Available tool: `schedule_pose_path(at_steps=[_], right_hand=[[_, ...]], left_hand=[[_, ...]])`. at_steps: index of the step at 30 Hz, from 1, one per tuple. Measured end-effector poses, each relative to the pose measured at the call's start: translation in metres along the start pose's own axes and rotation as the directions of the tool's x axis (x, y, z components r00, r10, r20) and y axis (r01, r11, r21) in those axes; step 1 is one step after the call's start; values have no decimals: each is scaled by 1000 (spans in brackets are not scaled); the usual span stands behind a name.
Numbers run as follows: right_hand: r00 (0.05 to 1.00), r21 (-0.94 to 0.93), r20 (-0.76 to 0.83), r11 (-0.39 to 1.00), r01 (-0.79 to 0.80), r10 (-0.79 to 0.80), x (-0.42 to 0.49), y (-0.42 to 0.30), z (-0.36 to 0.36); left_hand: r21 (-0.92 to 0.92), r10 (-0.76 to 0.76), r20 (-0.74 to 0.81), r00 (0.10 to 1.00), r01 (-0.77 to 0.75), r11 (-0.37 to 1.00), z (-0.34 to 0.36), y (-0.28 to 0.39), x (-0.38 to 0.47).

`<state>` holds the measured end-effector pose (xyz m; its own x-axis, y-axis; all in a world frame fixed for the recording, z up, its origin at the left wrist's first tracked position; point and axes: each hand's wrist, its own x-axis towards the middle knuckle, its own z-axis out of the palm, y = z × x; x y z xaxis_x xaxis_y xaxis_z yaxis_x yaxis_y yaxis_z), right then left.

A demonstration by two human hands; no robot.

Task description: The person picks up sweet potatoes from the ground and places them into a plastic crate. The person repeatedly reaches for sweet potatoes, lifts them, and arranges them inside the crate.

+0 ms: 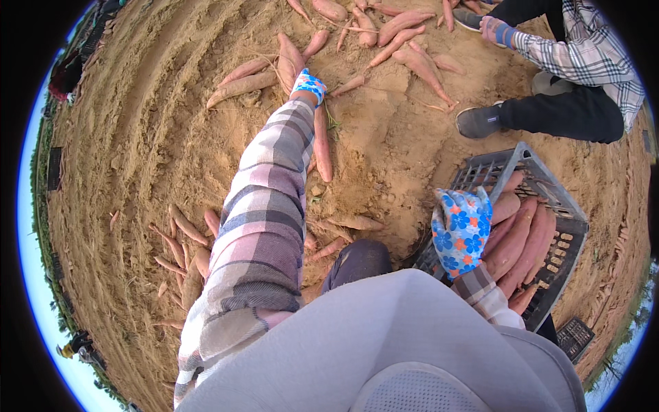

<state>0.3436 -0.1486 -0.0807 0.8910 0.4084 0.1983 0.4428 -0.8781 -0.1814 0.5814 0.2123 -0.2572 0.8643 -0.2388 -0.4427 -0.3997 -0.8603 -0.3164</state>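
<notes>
My left hand point(309, 86), in a flower-patterned glove, reaches far forward to the ground. It touches the lower end of a thick sweet potato point(289, 59); its fingers are mostly hidden, so a grip cannot be made out. A long sweet potato point(322, 144) lies just below that wrist. On my right stands a dark plastic crate point(553, 185), tilted in view and partly filled with large sweet potatoes point(520, 242). My right hand point(462, 232), gloved alike, is closed over the crate's near-left rim, its fingertips partly hidden.
More sweet potatoes lie at the top point(404, 26) and in a heap at left point(188, 257). A co-worker's gloved hand point(498, 32) and shoe point(479, 122) are at upper right. My knee point(363, 260) and grey hat brim point(360, 329) fill the lower middle. Another crate point(574, 337) stands behind.
</notes>
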Motion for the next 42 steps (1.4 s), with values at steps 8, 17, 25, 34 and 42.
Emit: schedule_pose_path(at_steps=[8, 17, 25, 34, 42], right_hand=[[1000, 5, 7, 1000, -6, 6, 0, -1, -1], [1000, 0, 11, 1000, 7, -7, 4, -4, -2], [995, -21, 89, 999, -40, 41, 9, -6, -3], [1000, -17, 2, 1000, -5, 5, 5, -4, 0], [997, -63, -77, 998, 28, -33, -4, 6, 8]], left_hand=[[-509, 444, -184, 877, -472, 720, -7, 100, -126], [-702, -618, -291, 730, 277, 656, 11, -67, -47], [-397, -617, 375, 692, 721, 568, 73, -193, -15], [-794, -510, 194, 838, 440, 420, 99, -114, -72], [-776, -419, 174, 891, -138, -616, 56, 27, -200]])
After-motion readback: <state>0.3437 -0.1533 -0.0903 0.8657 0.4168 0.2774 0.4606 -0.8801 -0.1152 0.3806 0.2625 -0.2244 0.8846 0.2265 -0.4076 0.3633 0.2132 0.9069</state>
